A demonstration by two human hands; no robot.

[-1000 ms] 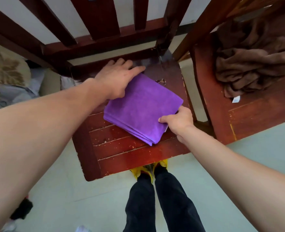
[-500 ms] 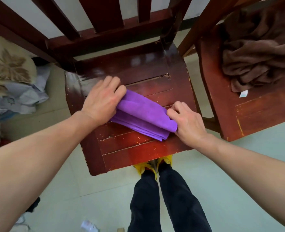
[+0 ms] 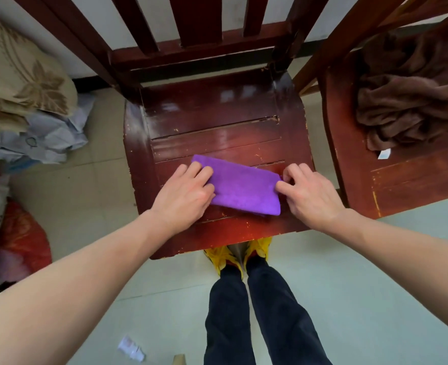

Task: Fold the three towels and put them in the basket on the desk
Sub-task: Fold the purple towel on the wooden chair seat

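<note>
A purple towel (image 3: 241,189) lies folded into a narrow strip on the front half of the red wooden chair seat (image 3: 217,127). My left hand (image 3: 183,197) grips the strip's left end, fingers curled over it. At the right end, my right hand (image 3: 309,194) pinches the towel between thumb and bent fingers. A brown towel (image 3: 407,106) sits crumpled on the seat of a second chair (image 3: 415,180) to the right. No basket or desk is in view.
The chair's slatted back (image 3: 191,27) rises just behind the seat. Folded bedding (image 3: 20,83) and a red bag (image 3: 20,241) are piled on the floor at left. My legs and yellow shoes (image 3: 238,255) stand at the seat's front edge. A scrap of litter (image 3: 132,347) lies on the floor.
The purple towel went from a wide square to a narrow strip as its far half was folded toward me. Both hands came to its ends.
</note>
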